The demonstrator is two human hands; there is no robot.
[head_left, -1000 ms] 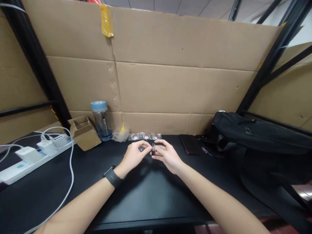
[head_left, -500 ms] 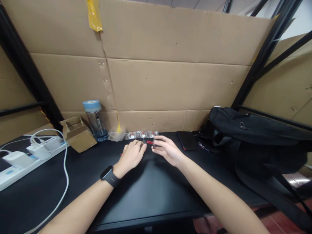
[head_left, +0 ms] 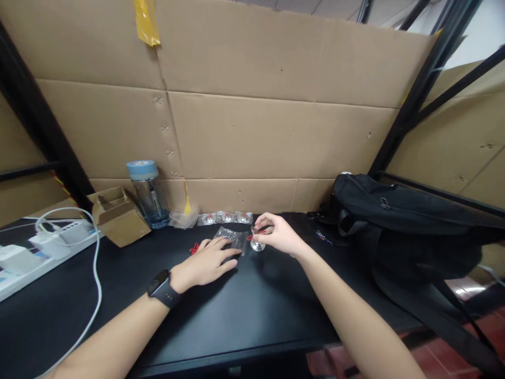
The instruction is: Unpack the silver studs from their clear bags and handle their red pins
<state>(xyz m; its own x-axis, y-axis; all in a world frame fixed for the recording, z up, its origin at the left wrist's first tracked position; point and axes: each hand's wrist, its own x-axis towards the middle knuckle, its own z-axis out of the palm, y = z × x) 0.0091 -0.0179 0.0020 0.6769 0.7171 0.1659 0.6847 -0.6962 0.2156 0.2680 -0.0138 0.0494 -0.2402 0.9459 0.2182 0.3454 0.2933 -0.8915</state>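
Black tabletop [head_left: 236, 326], backed by a creased cardboard panel [head_left: 236, 58]; for places we take as landmark the row of clear-wrapped packets [head_left: 225, 218], three in number, lying along the panel's foot.

Silver metal disc [head_left: 258, 246], round and shiny: nearer to us than the row, off its right end; we cannot tell whether it touches the tabletop. Red cord [head_left: 250, 237]: looped at the disc, nearer to us than the row's right end, partly under fingers.

Right hand [head_left: 282, 237]: off the row's right end, over disc and cord, fingers bent and curled inward; we cannot tell whether they grip either one.

Clear plastic bag [head_left: 239, 239]: crinkled, just in front of the row. Left hand [head_left: 207, 263]: in front of the row, palm down, fingers spread, tips over the bag. Red bunched cord [head_left: 194, 248]: before the row's left end, just beside the left hand. Smartwatch [head_left: 161, 287], dark strap: on the left wrist, nearer to us than the row.

Translucent pouch [head_left: 184, 218]: just left of the row. Water bottle [head_left: 152, 197], blue lid: left of the row, past the pouch. Cardboard box [head_left: 126, 223]: further left of the row, beside the bottle. White power strip [head_left: 46, 266]: well left of the row. Black backpack [head_left: 406, 216]: well right of the row.
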